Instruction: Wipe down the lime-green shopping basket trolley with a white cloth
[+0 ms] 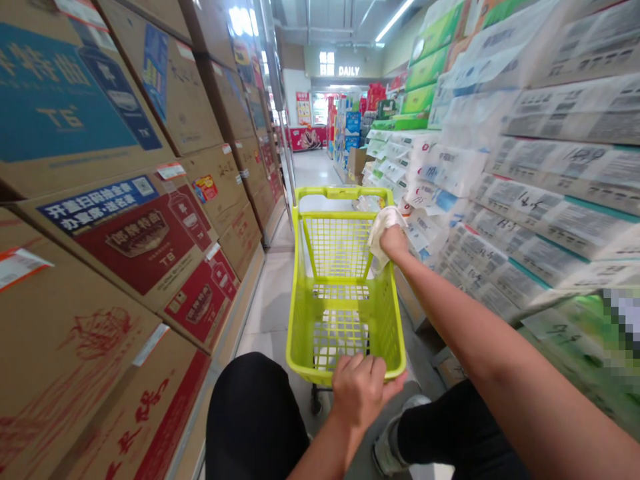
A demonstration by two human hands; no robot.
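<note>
the lime-green cart basket (297,327) stands in the aisle (265,310), between cardboard boxes (150,240) and wrapped packs (545,208). it looks like stiff, light, smooth plastic, probably best gripped by its thick rim; the left hand (359,385) is curled over the near edge. the right hand (393,241) bunches a white cloth (381,230), likely soft and limp, against the far right side. grid flooring shows inside the basket; what the closed boxes contain is hidden.

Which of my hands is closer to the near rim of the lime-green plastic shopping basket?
Left. Your left hand grips that near rim; your right hand is farther forward, holding a white cloth at the right side of the basket.
</note>
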